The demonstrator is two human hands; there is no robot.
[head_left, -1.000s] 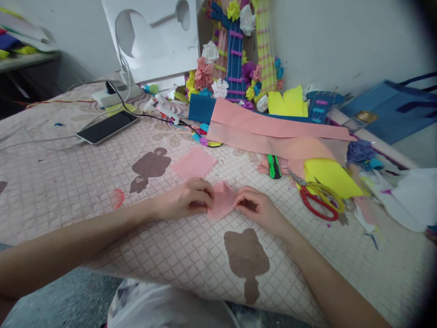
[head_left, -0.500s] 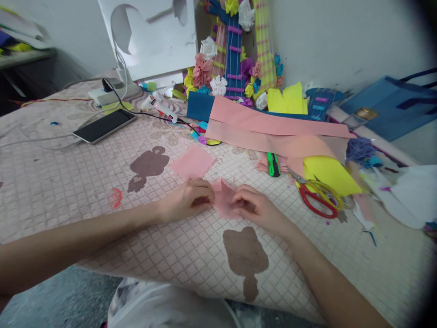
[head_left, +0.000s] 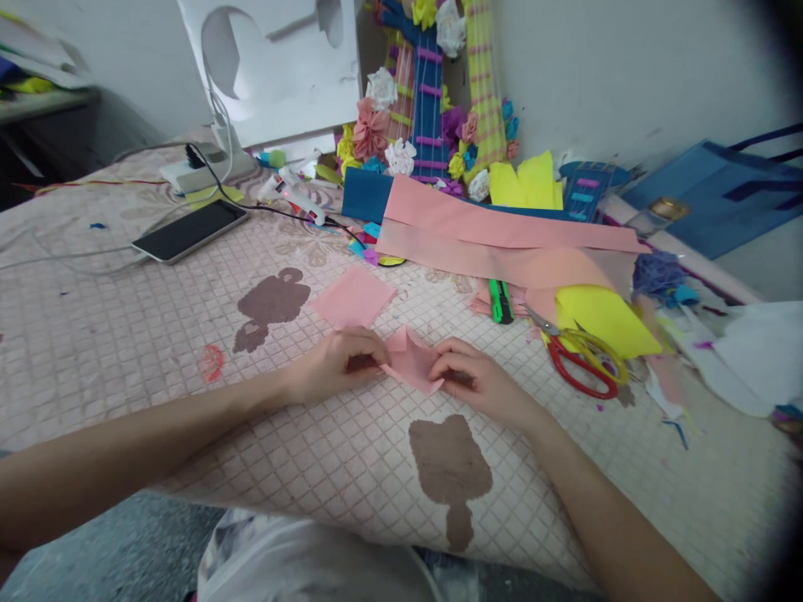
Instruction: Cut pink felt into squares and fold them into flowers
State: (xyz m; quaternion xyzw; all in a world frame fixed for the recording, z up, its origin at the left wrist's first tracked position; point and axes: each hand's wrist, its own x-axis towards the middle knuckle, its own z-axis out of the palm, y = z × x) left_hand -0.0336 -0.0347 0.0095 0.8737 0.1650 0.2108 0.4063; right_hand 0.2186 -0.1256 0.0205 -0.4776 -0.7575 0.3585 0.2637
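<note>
Between my hands is a small piece of pink paper [head_left: 411, 361], creased, with its edges raised. My left hand [head_left: 342, 361] pinches its left edge, fingers closed. At the right edge my right hand [head_left: 469, 374] is closed on the same paper, thumb below the fingers. Just beyond, a flat pink paper square [head_left: 355, 296] lies on the quilted tablecloth [head_left: 301, 468]. The fingertips of both hands are partly hidden by the fingers and the paper.
On the right lie scissors [head_left: 580, 359] with red and yellow handles, a green cutter [head_left: 500, 302] and yellow paper [head_left: 606, 322]. Long pink strips [head_left: 502, 226] stretch across the back. A glue gun [head_left: 292, 196] and a phone [head_left: 191, 231] with cables are at the back left.
The lower edge of the pink paper has been lifted and bent upward between my hands. My right fingers have moved slightly to its lower right corner.
</note>
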